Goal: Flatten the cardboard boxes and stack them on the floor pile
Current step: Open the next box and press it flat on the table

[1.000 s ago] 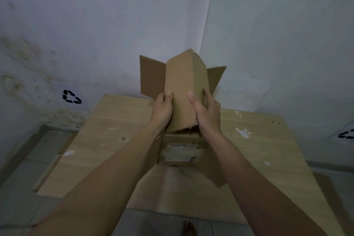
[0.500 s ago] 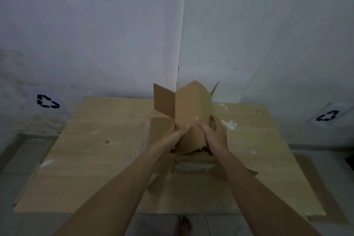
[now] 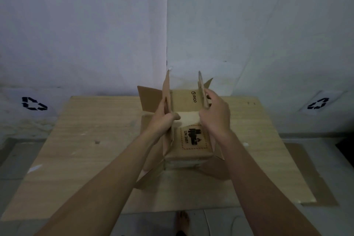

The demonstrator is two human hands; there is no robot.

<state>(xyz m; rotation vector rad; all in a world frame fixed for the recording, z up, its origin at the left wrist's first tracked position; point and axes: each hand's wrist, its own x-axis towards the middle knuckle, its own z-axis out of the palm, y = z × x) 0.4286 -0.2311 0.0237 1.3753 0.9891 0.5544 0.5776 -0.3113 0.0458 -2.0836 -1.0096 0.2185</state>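
A small brown cardboard box [image 3: 193, 140] is held in the air in front of me, over a light wooden board. Its near side carries a UN 3481 battery label, and the far inner wall reads PICO. My left hand [image 3: 166, 119] grips the box's left flap, which stands upright. The right flap is pinched in my right hand [image 3: 215, 115] and also stands upright. The two flaps are spread apart, so I see through the open box to the board below. Further flaps hang loose at the back and underneath.
The wooden board [image 3: 92, 140] lies on a grey tiled floor in a room corner with white walls. A flat brown cardboard sheet [image 3: 318, 184] sticks out under the board's right edge. Recycling signs [image 3: 33, 103] [image 3: 318, 103] mark both walls. A bare foot [image 3: 183, 221] shows at the bottom.
The two top flaps, earlier pressed together into a peak, have been pulled apart to left and right. The box's inside now shows. The view has tilted down and the box sits lower.
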